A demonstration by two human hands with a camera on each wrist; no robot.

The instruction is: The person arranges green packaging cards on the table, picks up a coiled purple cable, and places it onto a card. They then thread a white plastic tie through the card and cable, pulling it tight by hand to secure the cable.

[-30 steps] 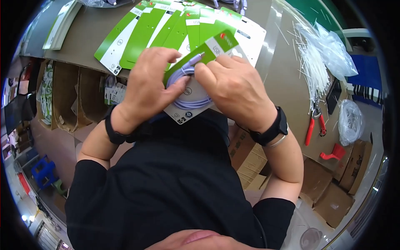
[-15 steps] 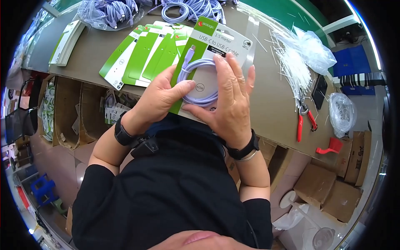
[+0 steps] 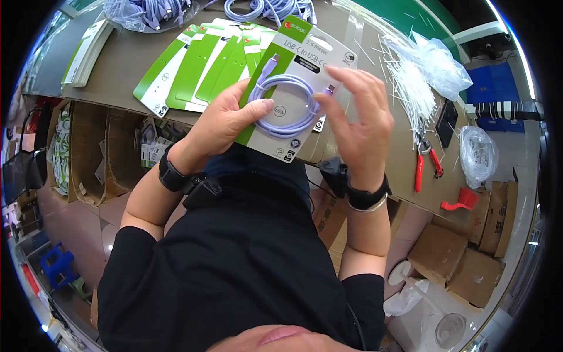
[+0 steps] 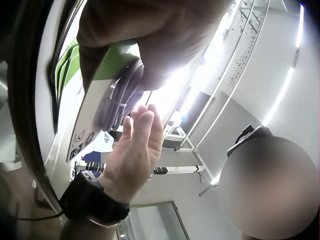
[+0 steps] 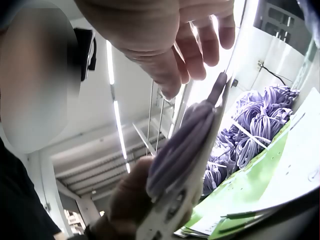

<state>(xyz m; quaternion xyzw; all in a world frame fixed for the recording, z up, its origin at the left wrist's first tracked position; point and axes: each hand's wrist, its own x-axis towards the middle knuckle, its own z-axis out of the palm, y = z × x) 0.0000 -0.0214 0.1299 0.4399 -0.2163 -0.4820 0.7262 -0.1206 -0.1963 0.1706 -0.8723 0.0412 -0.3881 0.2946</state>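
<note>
In the head view a green and white USB-C cable card (image 3: 319, 50) is held up in front of the body, tilted. A lilac cable (image 3: 280, 130) lies coiled on its face, with one plug (image 3: 270, 66) at upper left and another plug (image 3: 331, 90) at the right. My left hand (image 3: 226, 119) grips the card's left side, thumb across the front and fingers behind. My right hand (image 3: 365, 120) is beside the card's right edge, thumb and fingers spread around the right plug without pinching it. In the right wrist view those fingers hover above the coil (image 5: 180, 145).
Several green and white cards (image 3: 193, 70) lie fanned on the table behind. A bag of lilac cables (image 3: 152, 14) and loose coils (image 3: 264, 10) sit farther back. At right are white cable ties (image 3: 410, 88), red-handled pliers (image 3: 419, 170), a phone (image 3: 447, 124) and plastic bags (image 3: 440, 67).
Both hands first worked close together on the tilted card. The card then turned its face up, the right hand pressed over the coil's right side, and now has drawn off rightward, exposing the right plug.
</note>
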